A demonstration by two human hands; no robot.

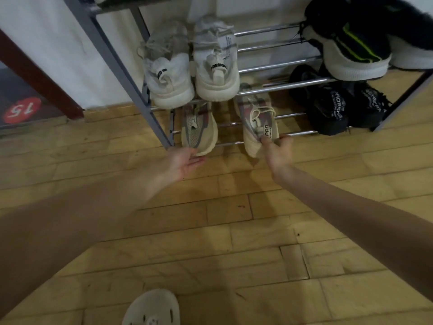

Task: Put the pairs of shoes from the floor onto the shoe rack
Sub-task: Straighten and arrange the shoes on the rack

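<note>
Beige pair going onto the bottom tier — heels not yet fully in.

The right hand [278, 151] pinches the heel of the right beige sneaker [257, 123], which overhangs the near rail of the shoe rack [276, 85]; the left hand [185, 161] lies open-palmed, fingers touching the left beige sneaker [199, 127]. Likely risk — released now, a heel could tip off the thin rails onto the floor [210, 219], or a toe could slip between bars.

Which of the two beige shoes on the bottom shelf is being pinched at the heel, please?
The right-hand beige shoe: the right hand pinches its heel. The left-hand beige shoe only has the open left hand at its heel.
</note>
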